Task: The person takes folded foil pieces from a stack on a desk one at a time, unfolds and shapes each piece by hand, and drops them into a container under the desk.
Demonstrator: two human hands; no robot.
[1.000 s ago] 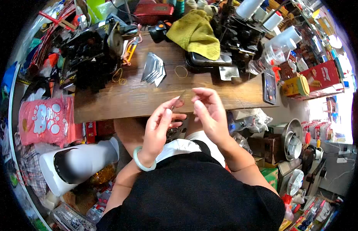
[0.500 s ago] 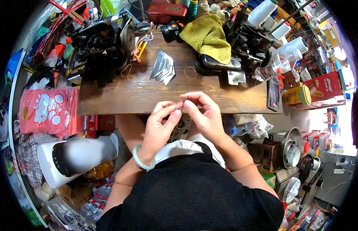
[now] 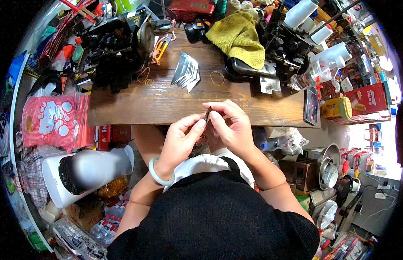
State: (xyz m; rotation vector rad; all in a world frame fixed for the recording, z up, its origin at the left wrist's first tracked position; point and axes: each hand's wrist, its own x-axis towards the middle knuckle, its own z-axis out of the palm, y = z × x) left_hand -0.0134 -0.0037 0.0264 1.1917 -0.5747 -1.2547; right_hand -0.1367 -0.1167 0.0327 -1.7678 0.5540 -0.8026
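My left hand [image 3: 179, 138], with a pale bangle [image 3: 159, 173] on its wrist, pinches a small, thin, dark brown piece [image 3: 208, 113] between thumb and fingertips. Opposite it, my right hand [image 3: 232, 129] grips the same piece by thumb and forefinger. Both hands are close together at the table's front edge, above my lap. Fingers cover much of the piece, and I cannot make out its kind. Beyond them a fan of silver flat sachets [image 3: 186, 73] lies on the wooden table [image 3: 175, 109]. A rubber band [image 3: 217, 78] is just right of the sachets.
A black sewing machine [image 3: 117, 52] stands at left, another machine [image 3: 286, 52] at right, with a yellow-green cloth [image 3: 239, 39] beside it. A phone [image 3: 311, 106] rests on the right edge. Orange-handled scissors [image 3: 160, 50] and more rubber bands [image 3: 145, 78] lie to the left.
The dark piece between my fingertips has turned and shows a broader side. My hands stay at almost the same place, and the view has shifted slightly.
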